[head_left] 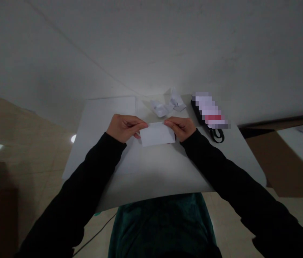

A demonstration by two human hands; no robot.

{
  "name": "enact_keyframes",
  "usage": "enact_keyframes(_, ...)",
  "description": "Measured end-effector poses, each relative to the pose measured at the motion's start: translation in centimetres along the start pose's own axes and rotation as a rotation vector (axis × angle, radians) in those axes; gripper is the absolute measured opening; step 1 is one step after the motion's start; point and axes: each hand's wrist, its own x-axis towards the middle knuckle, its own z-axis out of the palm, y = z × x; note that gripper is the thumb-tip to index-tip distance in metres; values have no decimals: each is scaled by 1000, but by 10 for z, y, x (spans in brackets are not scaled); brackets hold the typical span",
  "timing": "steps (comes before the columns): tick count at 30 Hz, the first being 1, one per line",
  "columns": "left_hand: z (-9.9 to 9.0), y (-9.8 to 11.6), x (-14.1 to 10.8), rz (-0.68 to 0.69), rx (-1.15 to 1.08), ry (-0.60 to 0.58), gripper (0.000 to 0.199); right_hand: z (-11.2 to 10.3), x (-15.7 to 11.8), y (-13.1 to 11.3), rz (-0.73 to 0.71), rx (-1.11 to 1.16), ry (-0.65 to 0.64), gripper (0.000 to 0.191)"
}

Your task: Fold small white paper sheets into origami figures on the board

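Between both hands, a small white rectangular piece of paper (157,134) is held up above the table. My left hand (126,127) is closed and pinches its upper left corner between thumb and fingers. Closed in the same way, my right hand (181,127) grips the upper right corner. The paper looks flat, with its long side running left to right. Whether it is folded I cannot tell. Just beyond the hands lie pieces of crumpled or folded white paper (160,109).
The white table (162,179) stands against a pale wall (151,46). Large white sheets (108,107) lie on its left. A dark case with a strap (200,111), partly blurred out, rests at the back right. A brown board (283,161) is at the right, and a cable (95,234) runs along the floor.
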Motion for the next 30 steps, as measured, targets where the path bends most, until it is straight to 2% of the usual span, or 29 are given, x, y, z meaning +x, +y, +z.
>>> enact_keyframes(6,5,-1,0,-41,-87,93,18,1,1,-2,62,66,53,32)
enact_keyframes(8,5,0,0,-63,-110,76,21,1,0,-5,148,128,51,32)
enact_keyframes(10,1,2,-2,-64,-123,1,28,1,-1,-7,297,258,14,31)
enact_keyframes(12,-4,4,-4,-3,-94,-95,37,0,-1,-7,443,420,-44,32)
enact_keyframes(15,-8,6,-8,238,36,-173,47,-3,0,-6,563,577,-118,36)
enact_keyframes(17,-8,7,-10,413,126,-184,45,-4,0,-4,604,627,-159,39)
enact_keyframes(20,-6,6,-12,552,228,-160,39,-5,0,-3,624,654,-229,40)
enact_keyframes(25,-11,0,-10,633,288,-176,64,-7,-1,-2,625,634,-265,37)
enact_keyframes(27,-13,-3,-10,617,261,-217,64,-7,0,-2,637,632,-279,37)
enact_keyframes(30,-12,-5,-13,522,200,-240,52,-8,2,-1,652,622,-315,36)
